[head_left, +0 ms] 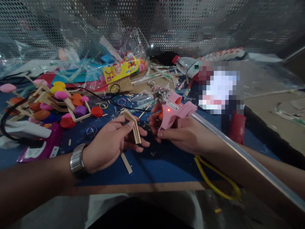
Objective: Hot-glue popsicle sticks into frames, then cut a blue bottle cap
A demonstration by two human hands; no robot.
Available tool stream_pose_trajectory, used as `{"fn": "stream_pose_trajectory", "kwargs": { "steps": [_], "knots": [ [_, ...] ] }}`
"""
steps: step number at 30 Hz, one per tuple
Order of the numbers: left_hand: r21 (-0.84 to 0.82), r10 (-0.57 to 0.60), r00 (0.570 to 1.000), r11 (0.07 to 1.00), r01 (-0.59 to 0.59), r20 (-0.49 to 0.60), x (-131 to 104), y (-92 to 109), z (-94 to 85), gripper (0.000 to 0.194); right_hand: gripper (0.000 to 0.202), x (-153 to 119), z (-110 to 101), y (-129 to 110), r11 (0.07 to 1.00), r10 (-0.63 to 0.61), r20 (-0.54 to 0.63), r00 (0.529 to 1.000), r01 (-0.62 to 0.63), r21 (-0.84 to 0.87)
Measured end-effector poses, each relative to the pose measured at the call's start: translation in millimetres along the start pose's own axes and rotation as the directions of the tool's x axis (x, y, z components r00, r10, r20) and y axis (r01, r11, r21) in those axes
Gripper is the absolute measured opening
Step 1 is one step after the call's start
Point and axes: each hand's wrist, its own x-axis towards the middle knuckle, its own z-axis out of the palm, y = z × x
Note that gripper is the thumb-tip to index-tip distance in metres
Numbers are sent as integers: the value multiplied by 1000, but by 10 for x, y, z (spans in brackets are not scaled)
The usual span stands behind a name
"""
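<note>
My left hand (111, 136), with a metal watch at the wrist, pinches a small bent piece of joined wooden sticks (135, 125) between thumb and fingers. Just right of it, my right hand (171, 133) is wrapped round a pink hot glue gun (175, 109), whose small red light glows. A long clear glue stick (214, 128) runs from the gun's rear over my right forearm. The gun's nozzle end is hard to make out beside my right fingers. Under my left hand a loose flat wooden stick (126, 163) lies on the blue tabletop (157, 171).
At the left lie stick frames with coloured pompom-like pieces (61, 94) and a purple power strip (56, 140). A yellow package (120, 70), a plastic bottle (184, 65) and a blurred-out bright screen (219, 90) stand farther back. A black cable (133, 108) crosses the table.
</note>
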Motion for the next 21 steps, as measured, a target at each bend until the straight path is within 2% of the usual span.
{"fn": "stream_pose_trajectory", "kwargs": {
  "steps": [6, 11, 15, 21],
  "knots": [
    [31, 32, 997, 999, -34, 67, -14, -36, -36, 4, 48, 10, 21, -23, 998, 34, 2, 999, -34, 44],
    [44, 39, 994, 998, -43, 100, -19, -47, -54, 17, 53, 13, 45, -32, 996, 35, 1, 999, -35, 84],
    [75, 21, 996, 997, -27, 86, -7, -40, -46, 25, 50, 18, 44, -27, 995, 3, -13, 1000, -1, 97],
    [87, 1, 998, 996, -6, 66, -3, -27, -32, 27, 41, 31, -57, 45, 999, 14, -28, 1000, -15, -44]
  ]
}}
